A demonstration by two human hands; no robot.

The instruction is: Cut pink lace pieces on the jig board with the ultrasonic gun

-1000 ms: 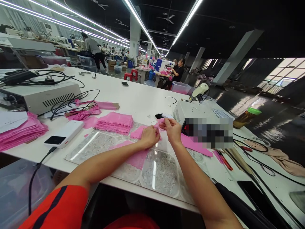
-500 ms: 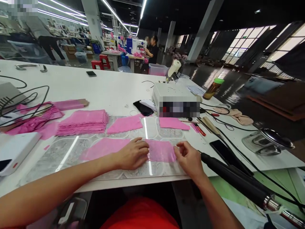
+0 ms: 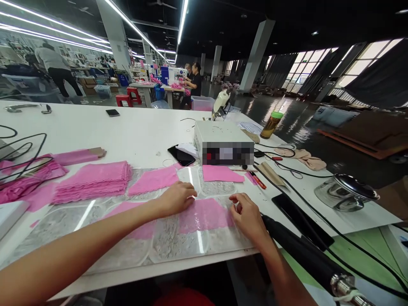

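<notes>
A thin pink fabric piece [image 3: 204,216] lies on the clear patterned mat between my two hands. My left hand [image 3: 178,197] is over the piece's upper left corner, its fingers loosely bent and nothing visible in them. At the right edge of the same piece is my right hand [image 3: 249,214], with thumb and forefinger curled but apart. Another pink piece [image 3: 142,231] lies to the left, partly hidden under my left forearm. Behind my left hand are a single scalloped pink piece [image 3: 154,179] and a thick stack of pink pieces [image 3: 92,182].
A white machine box [image 3: 223,131] stands behind the mat, with a phone [image 3: 181,155] beside it. To the right are a red cutter [image 3: 259,180], a black phone [image 3: 288,208], a black tube [image 3: 306,250], cables and a lidded glass pot [image 3: 346,193]. People work farther back.
My left hand has lifted from the fabric to its upper corner. Bare mat now shows between the two nearest pink pieces. The camera view has tilted up and shifted right.
</notes>
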